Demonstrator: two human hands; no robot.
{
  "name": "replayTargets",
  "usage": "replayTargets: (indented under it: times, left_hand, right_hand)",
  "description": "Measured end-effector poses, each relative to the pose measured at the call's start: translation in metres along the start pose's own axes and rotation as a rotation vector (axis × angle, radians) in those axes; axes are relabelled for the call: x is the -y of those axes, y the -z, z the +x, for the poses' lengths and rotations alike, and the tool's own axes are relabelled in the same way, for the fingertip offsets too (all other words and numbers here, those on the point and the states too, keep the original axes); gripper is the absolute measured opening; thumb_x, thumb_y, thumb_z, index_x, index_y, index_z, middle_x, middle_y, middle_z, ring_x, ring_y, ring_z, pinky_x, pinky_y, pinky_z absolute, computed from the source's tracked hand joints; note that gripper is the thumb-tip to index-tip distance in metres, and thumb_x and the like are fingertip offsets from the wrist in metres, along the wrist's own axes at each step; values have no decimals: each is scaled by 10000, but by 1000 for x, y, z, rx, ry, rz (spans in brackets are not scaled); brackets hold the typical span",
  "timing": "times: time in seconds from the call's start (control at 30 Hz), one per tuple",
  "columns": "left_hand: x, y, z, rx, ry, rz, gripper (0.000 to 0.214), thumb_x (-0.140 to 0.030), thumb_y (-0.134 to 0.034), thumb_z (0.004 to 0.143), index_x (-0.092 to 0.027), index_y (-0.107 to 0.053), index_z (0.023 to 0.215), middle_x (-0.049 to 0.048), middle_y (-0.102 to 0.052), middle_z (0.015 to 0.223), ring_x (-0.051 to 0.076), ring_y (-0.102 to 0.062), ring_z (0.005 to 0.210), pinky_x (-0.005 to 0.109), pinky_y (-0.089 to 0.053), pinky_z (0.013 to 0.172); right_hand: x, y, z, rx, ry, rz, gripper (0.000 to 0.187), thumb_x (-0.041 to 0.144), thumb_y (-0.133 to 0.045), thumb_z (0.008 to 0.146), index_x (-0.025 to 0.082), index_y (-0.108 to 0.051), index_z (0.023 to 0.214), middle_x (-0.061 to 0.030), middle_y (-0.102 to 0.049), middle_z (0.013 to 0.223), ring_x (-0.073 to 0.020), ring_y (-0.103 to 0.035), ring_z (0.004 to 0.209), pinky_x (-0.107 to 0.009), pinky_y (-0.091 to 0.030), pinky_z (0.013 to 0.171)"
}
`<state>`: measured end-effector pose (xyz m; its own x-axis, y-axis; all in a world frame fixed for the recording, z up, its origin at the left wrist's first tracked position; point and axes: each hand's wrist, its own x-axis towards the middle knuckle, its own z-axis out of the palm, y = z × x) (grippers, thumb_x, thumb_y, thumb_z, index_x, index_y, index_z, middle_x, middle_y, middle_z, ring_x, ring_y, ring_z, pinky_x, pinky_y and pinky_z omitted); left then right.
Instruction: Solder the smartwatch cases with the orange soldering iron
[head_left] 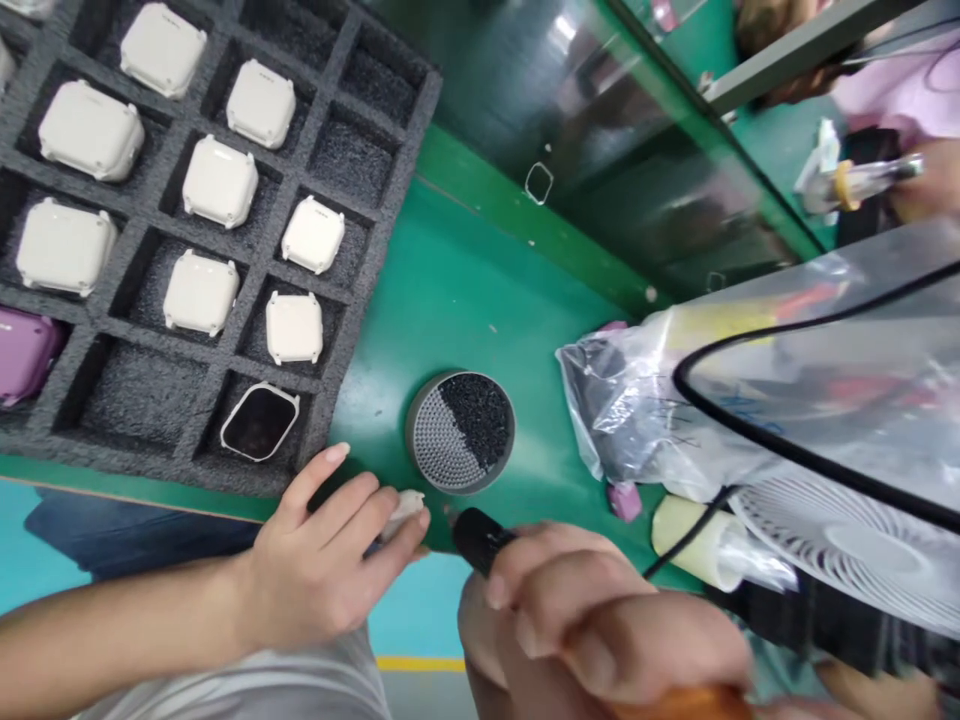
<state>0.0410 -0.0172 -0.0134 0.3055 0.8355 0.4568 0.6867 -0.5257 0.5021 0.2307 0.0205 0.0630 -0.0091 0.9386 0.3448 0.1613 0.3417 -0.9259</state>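
My left hand (pixel 330 550) is closed around a small white watch case (pixel 403 512) at the table's front edge, and the fingers hide most of it. In my right hand (pixel 592 620) is an electric screwdriver (pixel 480 538) with a black nose and an orange part low in the view. Its tip points toward the watch case but sits apart from it. Just beyond both hands stands a round grey dish (pixel 442 440), its studded floor partly covered with tiny black screws (pixel 480 415).
On the left, a dark foam tray (pixel 427 110) holds several white watch cases (pixel 220 182), a purple one (pixel 26 355) and one screen-up (pixel 260 422). Plastic bags (pixel 637 400), a black cable (pixel 750 425), a yellowish roll (pixel 686 540) and a white fan (pixel 862 545) crowd the right. Another person's hand (pixel 930 180) is beyond.
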Motion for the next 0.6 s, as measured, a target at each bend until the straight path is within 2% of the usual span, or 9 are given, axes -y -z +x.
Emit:
replayTargets:
  times: [0.07,0.13,0.2,0.23,0.3,0.4,0.53,0.6]
  left_hand:
    - [5,3,-4,72,-95,-20,288,-262,-656,1057,-185,-813,1285,45,-791,1333,239,-665,1244,549,-202,1422]
    - [8,5,-6,132,-165,-53,368,-198,-534,1077,-149,-787,1339,64,-725,1486,266,-634,1338,569,-206,1419]
    - [9,5,-7,136,-167,-55,381,-185,-504,1080,-152,-790,1329,67,-728,1479,264,-643,1318,564,-227,1413]
    - [9,4,-6,124,-154,-40,347,-210,-542,1082,-164,-798,1312,61,-746,1443,256,-654,1281,558,-239,1411]
    - [7,2,-5,105,-138,2,280,-291,-672,1062,-189,-807,1285,48,-779,1355,241,-668,1224,545,-257,1409]
    - [5,2,-4,105,-143,24,341,-398,-795,1010,-190,-807,1280,51,-791,1300,246,-667,1232,553,-264,1410]
    - [7,5,-6,178,-178,-30,349,-319,-712,1039,-151,-778,1338,103,-702,1510,295,-628,1368,578,-258,1402]
    - [8,5,-7,179,-174,-47,335,-268,-685,1032,-153,-780,1332,112,-696,1519,302,-635,1365,571,-295,1382]
  right_hand:
    - [-4,0,-2,-150,65,97,253,351,-437,1089,278,-674,1135,52,-567,797,-126,-589,564,-338,-568,502]
    - [-9,-1,-2,-250,35,133,340,336,-341,1111,268,-662,1198,33,-599,831,-143,-605,615,-353,-569,526]
    - [-12,-3,-1,-300,16,145,313,350,-382,1096,269,-640,1253,24,-628,847,-159,-615,644,-365,-576,545]
    - [-12,-4,0,-318,14,140,297,349,-407,1086,268,-634,1262,22,-639,858,-160,-621,649,-366,-580,549]
    - [-12,-5,0,-292,9,136,290,340,-403,1085,274,-631,1252,24,-652,859,-159,-636,630,-370,-589,538]
    - [-13,-5,0,-277,-31,148,336,315,-319,1105,284,-639,1201,23,-668,845,-164,-647,605,-379,-587,508]
    - [-14,0,0,-263,-14,189,338,302,-360,1082,266,-665,1223,11,-664,857,-171,-649,651,-377,-583,535]
    - [-15,4,0,-242,-10,201,364,289,-363,1068,270,-671,1261,5,-661,863,-182,-655,672,-386,-586,546]
